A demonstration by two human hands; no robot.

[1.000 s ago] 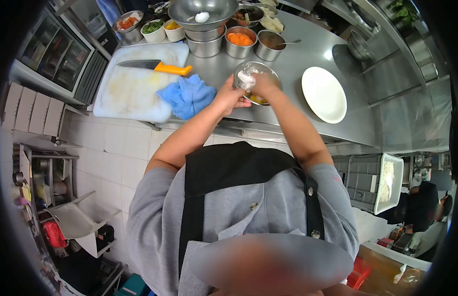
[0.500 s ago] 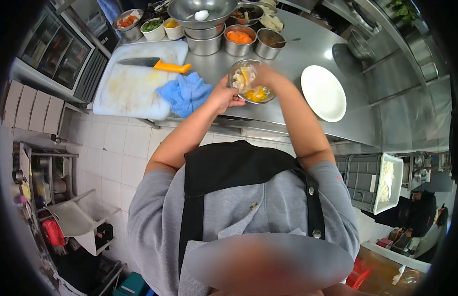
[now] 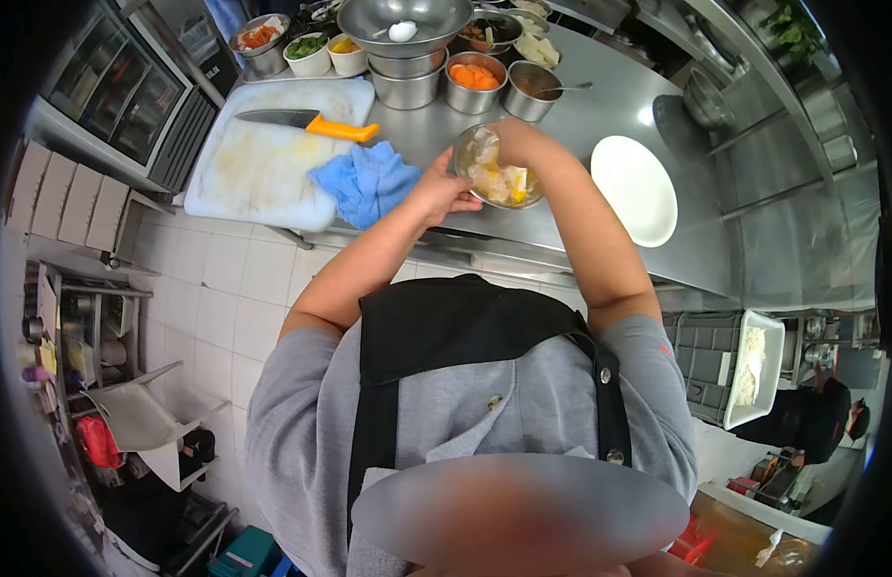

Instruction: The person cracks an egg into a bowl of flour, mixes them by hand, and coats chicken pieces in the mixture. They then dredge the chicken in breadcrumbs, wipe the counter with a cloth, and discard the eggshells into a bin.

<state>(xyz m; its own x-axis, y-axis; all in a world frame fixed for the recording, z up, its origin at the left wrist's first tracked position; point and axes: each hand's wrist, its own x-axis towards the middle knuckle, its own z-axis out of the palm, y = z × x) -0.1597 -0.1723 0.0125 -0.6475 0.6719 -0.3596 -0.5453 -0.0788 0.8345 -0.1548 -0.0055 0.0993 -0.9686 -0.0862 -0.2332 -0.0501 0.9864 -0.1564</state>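
A small metal bowl (image 3: 502, 202) stands at the counter's near side with pale, wet pieces and yellow egg yolk (image 3: 516, 192) in it. My left hand (image 3: 448, 189) grips its left rim, thumb toward the inside and fingers under the outside. From the far right my right hand (image 3: 519, 144) dips into the bowl among the pale pieces (image 3: 489, 173). Its fingers are largely hidden, so their grip does not show. Left of the bowl lies a crumpled blue cloth (image 3: 364, 183), touching the white cutting board (image 3: 258, 178). On the right is a white oval plate (image 3: 634, 190).
A knife with a yellow handle (image 3: 342, 128) lies on the board. Behind stand a large steel bowl (image 3: 427, 14) with a white egg (image 3: 402, 32), a pot of orange slices (image 3: 474, 77) and a pot with a spoon (image 3: 532, 89). Another person (image 3: 809, 419) is at far right.
The view has shifted slightly. In the bowl, the pale pieces and yolk have been turned over and the yolk is more spread out. My left hand keeps its hold on the rim.
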